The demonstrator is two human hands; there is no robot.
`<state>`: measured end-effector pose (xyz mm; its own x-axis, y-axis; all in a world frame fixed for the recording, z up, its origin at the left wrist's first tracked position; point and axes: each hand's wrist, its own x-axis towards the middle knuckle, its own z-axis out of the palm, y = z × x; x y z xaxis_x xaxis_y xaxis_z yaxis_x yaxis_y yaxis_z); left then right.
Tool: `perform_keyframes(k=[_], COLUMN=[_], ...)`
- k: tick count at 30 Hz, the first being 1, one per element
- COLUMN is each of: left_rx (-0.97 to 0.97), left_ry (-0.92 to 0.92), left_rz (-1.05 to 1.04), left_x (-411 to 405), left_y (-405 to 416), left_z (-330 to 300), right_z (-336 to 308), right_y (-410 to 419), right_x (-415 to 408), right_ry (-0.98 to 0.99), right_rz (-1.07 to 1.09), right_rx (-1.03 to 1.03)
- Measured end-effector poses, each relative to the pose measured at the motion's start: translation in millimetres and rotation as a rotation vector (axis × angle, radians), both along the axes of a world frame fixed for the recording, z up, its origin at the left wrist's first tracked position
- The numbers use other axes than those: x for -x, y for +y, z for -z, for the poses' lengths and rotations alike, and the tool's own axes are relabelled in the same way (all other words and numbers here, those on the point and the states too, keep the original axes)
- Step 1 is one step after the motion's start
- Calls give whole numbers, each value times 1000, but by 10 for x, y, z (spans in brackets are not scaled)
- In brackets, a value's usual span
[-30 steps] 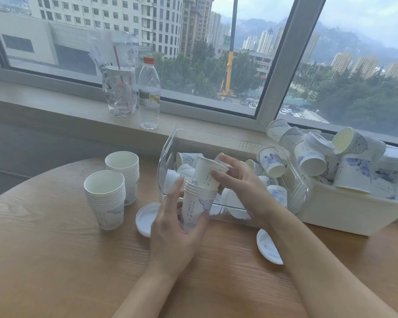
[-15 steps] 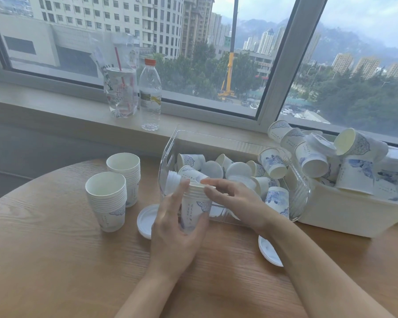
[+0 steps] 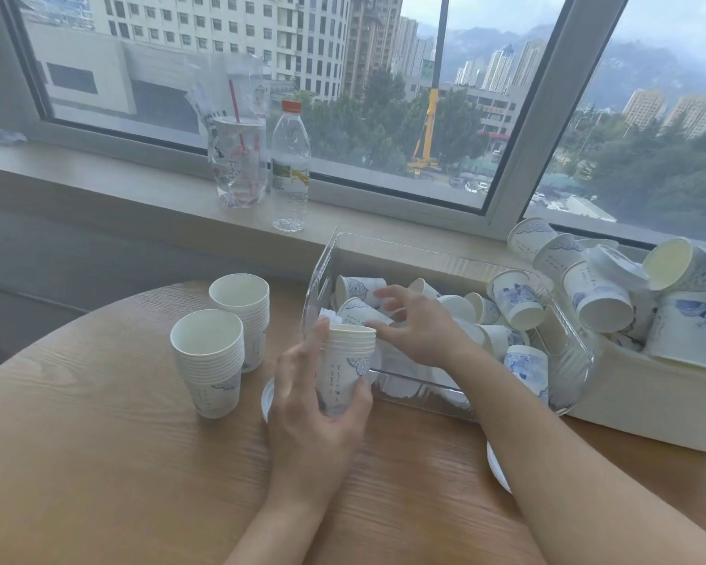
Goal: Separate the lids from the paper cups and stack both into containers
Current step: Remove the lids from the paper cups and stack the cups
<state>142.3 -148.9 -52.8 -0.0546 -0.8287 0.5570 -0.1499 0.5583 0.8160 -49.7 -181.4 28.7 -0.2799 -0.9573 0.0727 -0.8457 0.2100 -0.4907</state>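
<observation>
Paper cups, white with blue prints, sit nested in a short stack [image 3: 348, 367] that the left hand [image 3: 314, 405] grips, thumb and fingers curled round its wall, just in front of a clear plastic bin [image 3: 571, 360]. The right hand [image 3: 418, 330] reaches into that bin with loose, spread fingers among loose cups [image 3: 514, 297]; whether it touches one is hard to tell.

Everything rests on a round light-wood table [image 3: 98, 462]. Near its far left edge stand two taller stacks of empty cups [image 3: 208, 360] [image 3: 241, 316], just beside each other. A flat white plastic lid [image 3: 268, 397] peeks out behind the left hand, and another [image 3: 498, 468] is half hidden by the right forearm. Against the bin's right side, a cream tub [image 3: 649, 405] is heaped with lidded and open cups, cut off at the frame edge.

Behind runs a pale windowsill [image 3: 98, 189] bearing a clear water bottle with an orange cap [image 3: 290, 165] and a bagged plastic drink cup with a red straw [image 3: 237, 161]. City towers and hazy hills fill the window.
</observation>
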Motion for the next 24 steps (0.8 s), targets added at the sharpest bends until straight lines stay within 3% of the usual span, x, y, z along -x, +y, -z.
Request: perform_keyframes(k=[8,12,14,16,20,24], left_rx=[-5,1,-5,-11,-44,-38], left_ry=[-17,-30,-25,-27,-27,-11], left_rz=[23,107,152,174,198,216], left_x=[0,18,30,45,62,45], left_y=[0,62,86,100,118,115], left_z=[20,2,-8,-9,-21,-31], right_z=[-53,-207,-274,-291,-247,-203], right_y=[65,338,507,636,773,838], right_x=[68,34,-51,-134,-257,-290], right_ry=[-92,-490,-742,-850,-888,-687], right_rz=[37,70,23,-32,-98,-137], right_rx=[72,301,343,358,349,340])
